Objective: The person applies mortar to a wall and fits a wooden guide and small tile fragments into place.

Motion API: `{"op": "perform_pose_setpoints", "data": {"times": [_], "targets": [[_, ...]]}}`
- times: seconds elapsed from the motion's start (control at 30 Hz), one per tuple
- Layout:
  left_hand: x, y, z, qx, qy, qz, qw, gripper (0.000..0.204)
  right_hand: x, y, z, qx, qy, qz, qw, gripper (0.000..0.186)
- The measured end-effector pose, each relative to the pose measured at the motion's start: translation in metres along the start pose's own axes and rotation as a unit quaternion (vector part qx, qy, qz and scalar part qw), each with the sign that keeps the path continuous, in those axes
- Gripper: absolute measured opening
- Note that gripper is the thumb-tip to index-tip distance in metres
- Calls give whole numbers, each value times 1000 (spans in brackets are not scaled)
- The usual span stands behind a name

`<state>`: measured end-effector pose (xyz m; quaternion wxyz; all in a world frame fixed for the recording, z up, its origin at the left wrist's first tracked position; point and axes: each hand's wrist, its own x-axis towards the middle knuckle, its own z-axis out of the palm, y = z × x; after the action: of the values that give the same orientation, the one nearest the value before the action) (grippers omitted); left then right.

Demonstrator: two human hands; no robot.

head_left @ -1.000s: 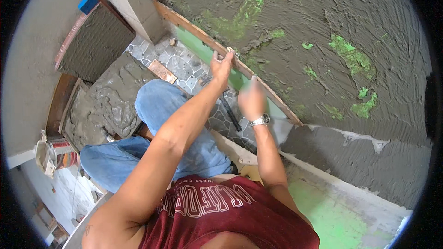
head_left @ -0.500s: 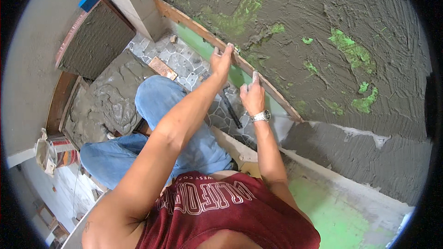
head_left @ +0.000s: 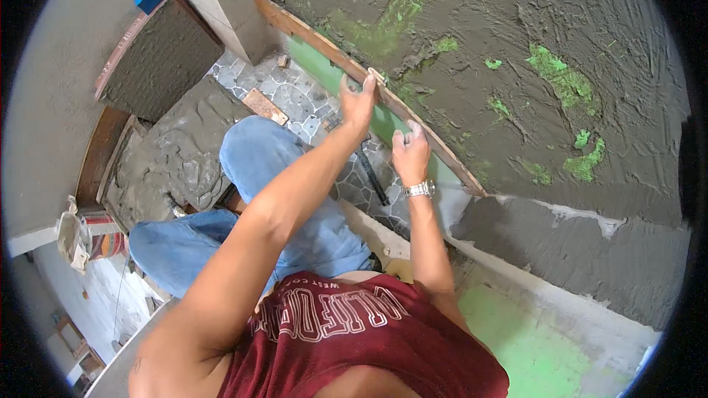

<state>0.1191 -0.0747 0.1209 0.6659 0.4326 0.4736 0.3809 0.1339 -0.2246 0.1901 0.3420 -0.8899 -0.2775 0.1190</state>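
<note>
A long narrow wooden strip lies slantwise along the lower edge of the wet mortar on the wall. Around the strip's middle, my left hand has its thumb on the wood and a finger by its lower edge. My right hand, wearing a metal watch, is just below the strip, farther right. Its fingers are bent and apart, grey with mortar at the tips, and appear to hold nothing. Below the hands, a dark-handled tool lies on the floor, its upper end partly hidden by my left arm.
A heap of wet mortar sits on a board left of my knees, with a mortar-covered panel leaning behind it. A small wood block lies on the patterned floor. A bag stands far left; a concrete column rises behind.
My right hand has drawn back slightly from the strip, its pointing finger now bent. The left hand has shifted slightly down; its thumb sits lower on the wood.
</note>
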Motion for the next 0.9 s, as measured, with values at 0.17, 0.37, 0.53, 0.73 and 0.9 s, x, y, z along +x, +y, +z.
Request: {"op": "perform_pose_setpoints", "data": {"times": [0.17,0.37,0.53,0.73,0.9], "targets": [[-48,-12,9,99,-108,85,986,55,-15,42,10,75,-14,71,994,19],[-36,-17,13,52,-110,75,990,57,-31,72,27,60,-23,35,997,16],[-51,1,28,38,-182,-36,982,57,-43,78,10,-8,-8,26,1000,21],[-16,13,-4,157,-71,102,980,56,-37,43,26,43,-33,-2,999,26],[-45,149,-46,-178,-117,29,977,26,-44,3,-41,188,-87,145,968,22]]}}
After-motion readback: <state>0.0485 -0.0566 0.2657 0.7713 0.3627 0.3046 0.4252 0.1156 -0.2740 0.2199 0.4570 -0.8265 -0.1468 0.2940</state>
